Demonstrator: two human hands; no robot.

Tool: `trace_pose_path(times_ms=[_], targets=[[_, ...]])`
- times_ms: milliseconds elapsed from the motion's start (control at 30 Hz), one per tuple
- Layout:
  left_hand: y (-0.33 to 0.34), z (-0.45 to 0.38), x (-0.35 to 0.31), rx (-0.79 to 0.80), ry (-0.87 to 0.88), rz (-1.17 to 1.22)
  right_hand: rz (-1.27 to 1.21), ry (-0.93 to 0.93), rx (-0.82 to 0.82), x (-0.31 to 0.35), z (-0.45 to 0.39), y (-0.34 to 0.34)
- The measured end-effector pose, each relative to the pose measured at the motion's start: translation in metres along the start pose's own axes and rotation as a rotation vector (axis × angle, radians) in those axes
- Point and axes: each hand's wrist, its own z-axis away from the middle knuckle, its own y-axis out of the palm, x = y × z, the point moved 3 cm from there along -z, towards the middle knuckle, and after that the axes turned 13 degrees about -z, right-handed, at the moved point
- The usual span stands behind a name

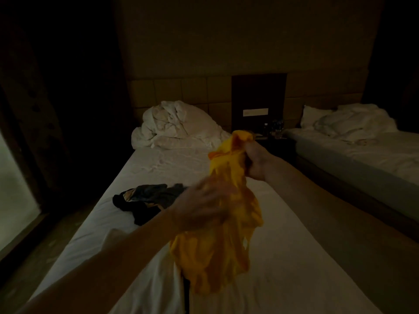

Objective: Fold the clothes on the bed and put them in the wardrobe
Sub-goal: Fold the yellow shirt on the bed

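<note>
The left hand [199,207], blurred so its grip cannot be told, meets a yellow garment [217,234] the right hand [256,159] clutches bunched above the bed [294,257], dark clothes [145,200] near its left edge.

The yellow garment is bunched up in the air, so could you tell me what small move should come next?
Probably take a second edge with the left hand, since the yellow garment hangs crumpled from the right hand, then spread it over the bed.
</note>
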Motion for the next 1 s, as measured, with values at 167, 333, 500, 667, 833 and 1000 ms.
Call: trace_pose_path(times_ms=[167, 333, 500, 667, 833, 1000], targets=[[0.03, -0.022, -0.025, 0.209, 0.198, -0.173, 0.076, 0.09, 0.131, -0.025, -0.005, 0.03], [0.031, -0.021, -0.002, 0.554, 0.131, -0.049, 0.168, 0.088, 0.217, -0.029, -0.016, 0.019], [0.024, -0.003, 0.02, 0.732, -0.467, 0.071, 0.47, 0.184, 0.182, -0.069, -0.011, -0.038], [0.027, 0.019, 0.049, 0.634, -0.913, 0.165, 0.775, 0.327, 0.274, -0.142, -0.002, -0.077], [0.03, 0.034, 0.064, 0.453, -1.217, 0.228, 0.781, 0.204, 0.261, -0.162, -0.003, -0.075], [0.027, 0.024, 0.062, 0.334, -1.291, 0.369, 0.876, 0.016, 0.305, -0.188, -0.009, -0.036]])
